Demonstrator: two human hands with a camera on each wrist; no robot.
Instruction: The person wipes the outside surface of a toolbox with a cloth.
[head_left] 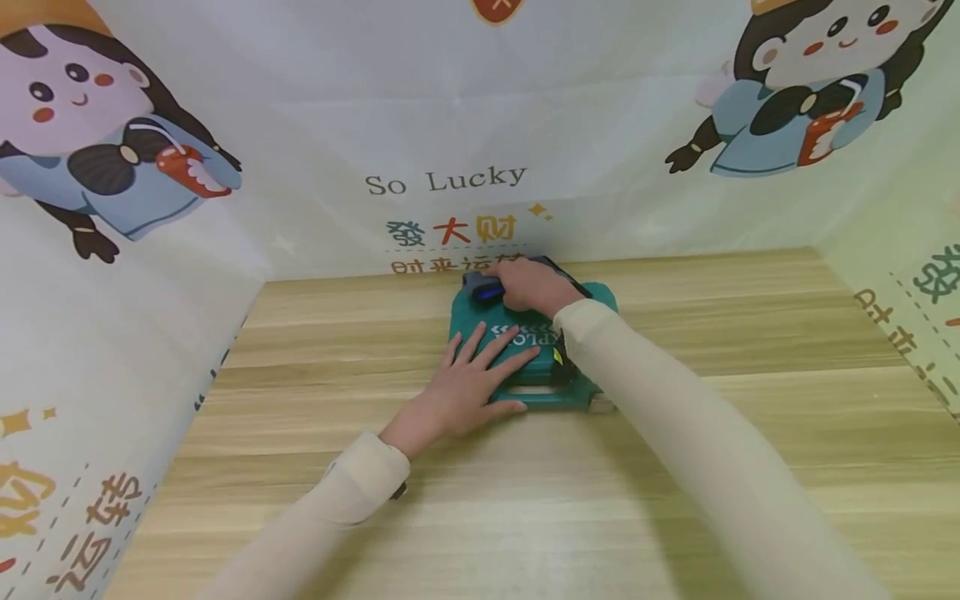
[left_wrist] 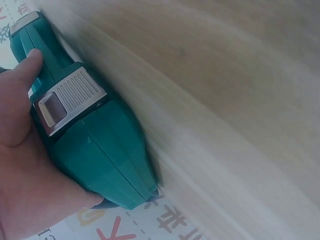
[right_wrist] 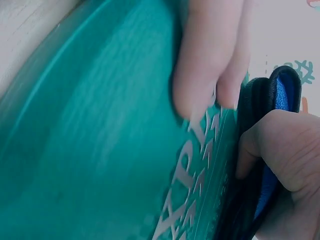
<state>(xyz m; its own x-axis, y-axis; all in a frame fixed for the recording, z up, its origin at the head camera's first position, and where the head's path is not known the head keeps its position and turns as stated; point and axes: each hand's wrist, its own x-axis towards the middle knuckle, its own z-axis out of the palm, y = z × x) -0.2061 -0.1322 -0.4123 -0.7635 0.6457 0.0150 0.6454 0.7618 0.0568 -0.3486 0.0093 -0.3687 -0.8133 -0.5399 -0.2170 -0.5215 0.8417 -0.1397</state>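
Observation:
A green hard case (head_left: 468, 310) with white lettering lies on the table, its handle (head_left: 543, 400) toward me. My left hand (head_left: 468, 387) rests on its top with fingers spread. In the left wrist view, the thumb lies by the handle, close to a silver latch (left_wrist: 75, 97). At the case's far edge, my right hand (head_left: 536, 287) pinches a folded dark fabric strap (head_left: 483, 287) with blue lining. The right wrist view shows the strap's blue lining (right_wrist: 282, 95) beside the case, and left-hand fingertips (right_wrist: 187, 100) at the lettering.
The case sits near the back of a wood-grain table (head_left: 360, 350). Behind it rises a white printed sheet (head_left: 315, 125) with cartoon figures and writing, which also hangs along both sides.

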